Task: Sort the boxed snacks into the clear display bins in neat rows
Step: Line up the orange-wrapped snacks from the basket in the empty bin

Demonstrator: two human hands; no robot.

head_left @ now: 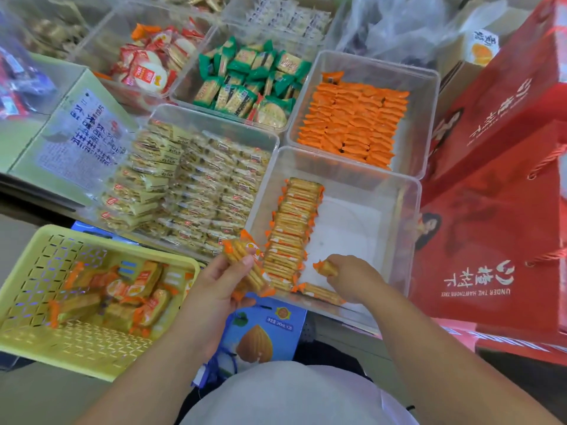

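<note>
A clear bin stands in front of me with one upright row of orange-edged cracker packs along its left side. The right part of its floor is bare white. My left hand holds a small stack of the same cracker packs just outside the bin's near left corner. My right hand is inside the bin at its near edge, pinching a single cracker pack. Another pack lies flat below it. A yellow basket at the left holds several loose packs.
Other clear bins behind hold pale yellow packs, orange packs, green packs and red-white packs. Red gift bags stand close on the right. A green carton is at the left, a blue carton under my hands.
</note>
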